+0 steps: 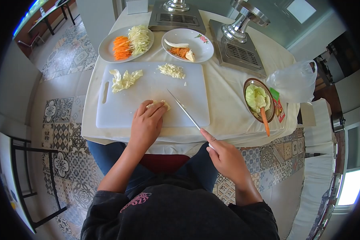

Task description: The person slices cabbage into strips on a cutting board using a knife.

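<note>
My left hand (149, 120) presses down on a small pale piece of cabbage (162, 105) near the front of the white cutting board (120, 110). In my right hand (224, 155) is a knife (183, 108), its blade slanting over the right part of the board, the tip up and left, apart from the cabbage under my left hand. A pile of chopped cabbage (172, 71) lies at the board's back right. Loose cabbage leaves (125, 81) rest at its back left, near the handle slot.
Behind the board are a plate (104, 47) of shredded carrot and cabbage and a bowl (207, 50) with scraps. Two metal stands (240, 52) (178, 20) are at the back. To the right are a brown-rimmed bowl (247, 85) with cabbage and a carrot, and a plastic bag (294, 82).
</note>
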Available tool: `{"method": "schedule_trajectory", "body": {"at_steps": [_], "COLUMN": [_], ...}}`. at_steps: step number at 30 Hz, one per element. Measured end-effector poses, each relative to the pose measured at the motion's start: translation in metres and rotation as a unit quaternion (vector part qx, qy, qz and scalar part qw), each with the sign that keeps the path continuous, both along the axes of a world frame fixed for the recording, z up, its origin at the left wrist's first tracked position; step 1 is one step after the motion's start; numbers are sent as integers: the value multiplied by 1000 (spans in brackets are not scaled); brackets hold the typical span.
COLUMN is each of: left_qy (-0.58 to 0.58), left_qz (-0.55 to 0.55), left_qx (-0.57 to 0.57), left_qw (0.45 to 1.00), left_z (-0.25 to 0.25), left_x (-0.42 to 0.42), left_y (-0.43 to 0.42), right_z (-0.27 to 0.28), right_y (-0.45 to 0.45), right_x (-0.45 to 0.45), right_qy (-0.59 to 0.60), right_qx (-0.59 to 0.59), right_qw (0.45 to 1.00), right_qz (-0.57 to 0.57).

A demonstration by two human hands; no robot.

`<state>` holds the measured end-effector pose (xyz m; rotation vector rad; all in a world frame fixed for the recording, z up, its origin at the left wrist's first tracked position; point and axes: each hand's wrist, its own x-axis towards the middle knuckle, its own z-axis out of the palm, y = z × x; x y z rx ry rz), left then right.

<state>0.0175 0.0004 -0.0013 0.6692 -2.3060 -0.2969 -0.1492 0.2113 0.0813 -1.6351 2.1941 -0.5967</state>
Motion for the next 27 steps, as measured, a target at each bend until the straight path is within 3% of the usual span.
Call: {"method": "schedule_trajectory", "body": {"at_steps": [9, 12, 18, 21, 24, 27], "left_qy": [-10, -10, -5, -13, -16, -13], "left_qz": [-8, -6, -3, -2, -2, -2], "left_qx": [0, 0, 1, 6, 8, 8], "left_qw": [1000, 1000, 1000, 1000, 1000, 1000], "left_z": [-1, -3, -4, -4, -4, -5], "left_x": [1, 2, 2, 3, 3, 3], "left_y": [-1, -1, 0, 0, -1, 0], "right_z": [-14, -23, 1, -2, -6, -15], "right_y": [-13, -21, -23, -19, -18, -18], "right_x": [1, -1, 2, -1, -4, -5], "right_qy": [1, -133, -312, -432, -442, -213], "right_qx": [-15, -69, 88, 65, 48, -18], "right_qw": [1000, 988, 945, 894, 891, 977], "right_qz": [18, 28, -53, -101, -92, -1]}}
